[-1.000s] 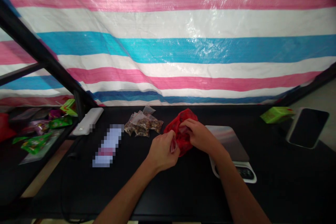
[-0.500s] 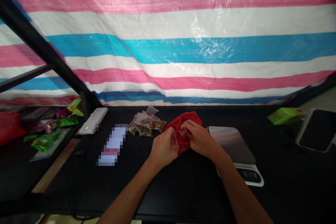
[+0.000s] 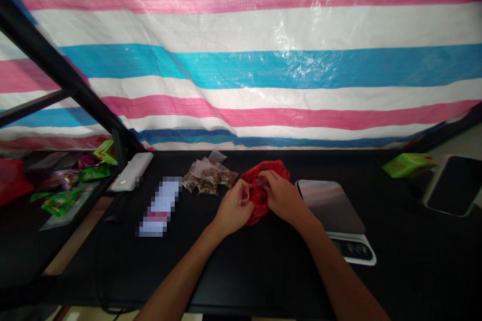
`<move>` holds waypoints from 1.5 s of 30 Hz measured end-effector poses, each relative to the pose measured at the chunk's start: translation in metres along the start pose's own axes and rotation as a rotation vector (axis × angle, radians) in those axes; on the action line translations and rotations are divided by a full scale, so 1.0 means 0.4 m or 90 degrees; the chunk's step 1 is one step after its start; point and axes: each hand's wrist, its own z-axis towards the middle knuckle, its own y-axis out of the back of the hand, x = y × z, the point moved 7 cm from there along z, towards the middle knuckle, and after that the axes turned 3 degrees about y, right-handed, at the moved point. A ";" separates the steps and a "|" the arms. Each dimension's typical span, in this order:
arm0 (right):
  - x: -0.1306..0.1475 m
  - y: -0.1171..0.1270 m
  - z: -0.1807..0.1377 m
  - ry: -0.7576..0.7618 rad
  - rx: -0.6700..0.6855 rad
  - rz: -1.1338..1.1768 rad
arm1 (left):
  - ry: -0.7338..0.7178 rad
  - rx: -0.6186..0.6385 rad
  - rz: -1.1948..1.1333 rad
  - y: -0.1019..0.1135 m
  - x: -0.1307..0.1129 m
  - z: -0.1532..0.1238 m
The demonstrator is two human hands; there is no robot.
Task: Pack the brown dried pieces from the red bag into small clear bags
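A red plastic bag (image 3: 260, 199) lies on the black table (image 3: 241, 271) in front of me. My left hand (image 3: 230, 210) is closed, pinching a small clear zip bag at the red bag's left edge. My right hand (image 3: 283, 197) rests on the red bag with its fingers curled into the bag's opening. Just left of the hands lies a pile of small clear bags (image 3: 208, 178) filled with brown bits.
A kitchen scale (image 3: 335, 215) with a steel plate sits right of my right hand. A white box (image 3: 132, 171) and a blurred white packet (image 3: 160, 205) lie to the left. A green carton (image 3: 408, 164) and a phone (image 3: 454, 184) are far right. Green sachets (image 3: 60, 200) cover the left shelf.
My left hand has lifted the small clear bag slightly toward the red bag's mouth. My right hand's fingers have dug further into the red bag.
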 end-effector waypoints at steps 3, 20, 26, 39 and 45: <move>-0.007 0.002 -0.002 -0.008 -0.003 -0.001 | 0.033 -0.032 0.027 0.006 0.007 -0.003; -0.041 0.045 -0.009 -0.081 0.017 -0.018 | -0.238 -0.049 0.239 -0.021 -0.084 -0.040; -0.036 0.033 -0.008 -0.079 0.012 -0.035 | -0.224 -0.076 0.347 -0.005 -0.078 -0.030; -0.023 0.022 -0.005 -0.036 -0.019 0.099 | -0.153 -0.129 0.224 -0.002 -0.061 -0.031; -0.059 0.034 0.004 -0.056 -0.080 0.262 | -0.063 -0.163 0.306 0.011 -0.037 -0.030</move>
